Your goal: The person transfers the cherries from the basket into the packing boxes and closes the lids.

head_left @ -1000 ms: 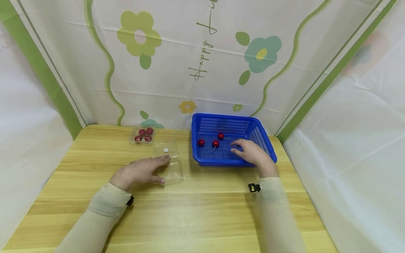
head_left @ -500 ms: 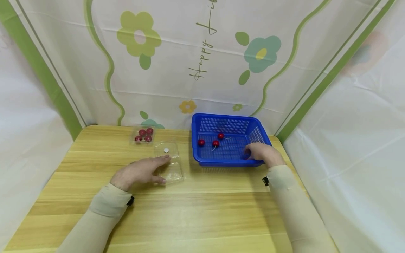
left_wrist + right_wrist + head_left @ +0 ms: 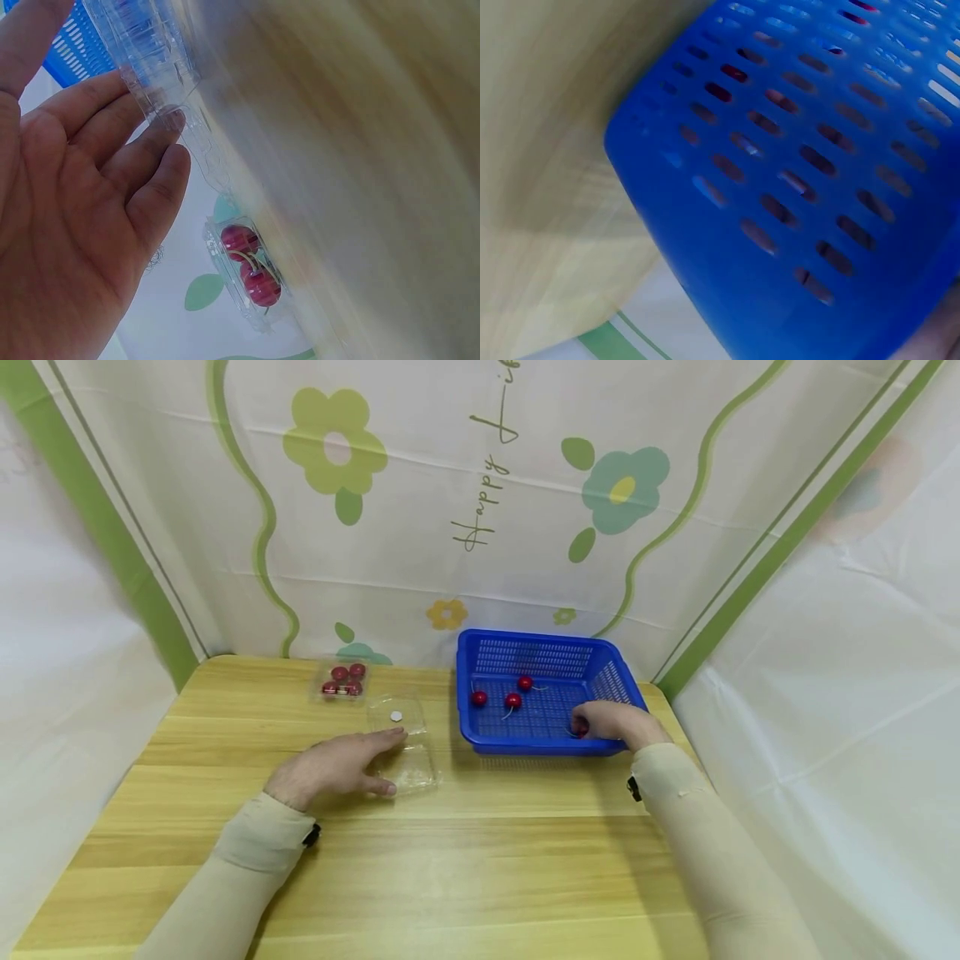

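My right hand point(image 3: 617, 722) reaches over the near right side of the blue basket point(image 3: 525, 748), its fingers curled down on a red cherry point(image 3: 582, 732) inside. The hand covers part of that cherry. Three other cherries with pale stems, one of them the middle cherry point(image 3: 513, 701), lie on the basket floor. On the table to the left, my left hand point(image 3: 339, 765) rests beside an unfolded clear plastic box point(image 3: 411, 768). Its fingers are extended and meet the box's edge in the left wrist view, where the clear box point(image 3: 154, 45) stands above the fingertips.
A second clear box point(image 3: 318, 693), closed over several cherries, stands at the back left of the wooden table point(image 3: 450, 877). A printed curtain point(image 3: 420, 527) hangs right behind the table. The basket's slotted wall point(image 3: 705, 180) fills most of the right wrist view.
My right hand has moved right and lower into the basket's near right corner, and its fingers have closed on a cherry. The left hand has kept its place by the unfolded box.
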Motion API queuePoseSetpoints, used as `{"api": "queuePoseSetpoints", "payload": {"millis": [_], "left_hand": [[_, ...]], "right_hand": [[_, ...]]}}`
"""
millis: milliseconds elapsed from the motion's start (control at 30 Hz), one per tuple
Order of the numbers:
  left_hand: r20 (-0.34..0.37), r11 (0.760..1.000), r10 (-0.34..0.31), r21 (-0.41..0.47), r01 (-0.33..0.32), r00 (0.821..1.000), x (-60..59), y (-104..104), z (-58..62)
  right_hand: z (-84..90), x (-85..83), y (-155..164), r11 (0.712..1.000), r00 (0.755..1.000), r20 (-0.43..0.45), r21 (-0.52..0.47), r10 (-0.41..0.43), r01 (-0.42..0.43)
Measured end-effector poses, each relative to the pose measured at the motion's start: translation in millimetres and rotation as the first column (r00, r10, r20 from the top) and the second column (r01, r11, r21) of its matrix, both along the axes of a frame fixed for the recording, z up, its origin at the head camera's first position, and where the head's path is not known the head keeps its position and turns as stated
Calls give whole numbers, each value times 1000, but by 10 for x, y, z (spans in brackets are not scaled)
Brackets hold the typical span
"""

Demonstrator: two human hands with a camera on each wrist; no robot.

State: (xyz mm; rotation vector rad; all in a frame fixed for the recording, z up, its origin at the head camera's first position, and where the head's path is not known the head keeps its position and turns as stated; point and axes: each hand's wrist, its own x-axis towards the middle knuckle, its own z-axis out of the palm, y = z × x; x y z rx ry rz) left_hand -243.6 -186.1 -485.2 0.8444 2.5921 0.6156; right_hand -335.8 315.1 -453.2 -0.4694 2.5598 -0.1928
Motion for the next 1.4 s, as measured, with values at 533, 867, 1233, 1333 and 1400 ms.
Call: {"api": "queuePoseSetpoints", "payload": {"millis": [533, 867, 1233, 1333, 1400], "left_hand": [[-2, 1000, 0, 11, 0, 1000, 7, -16, 2], [2, 1000, 3, 1, -3, 1000, -3, -10, -1], [5, 1000, 2, 2, -2, 1000, 4, 1, 10], [7, 1000, 2, 5, -2, 1000, 9, -1, 15], [7, 1000, 1, 5, -1, 1000, 11, -2, 19]], "right_hand": [[-79, -123, -165, 989, 980, -169, -89, 104, -120], [17, -47, -436, 969, 950, -275, -148, 151, -197], [51, 60, -713, 952, 948, -308, -260, 76, -161], [64, 93, -794, 941, 944, -323, -291, 72, -171], [77, 115, -845, 931, 938, -340, -314, 73, -186]]}}
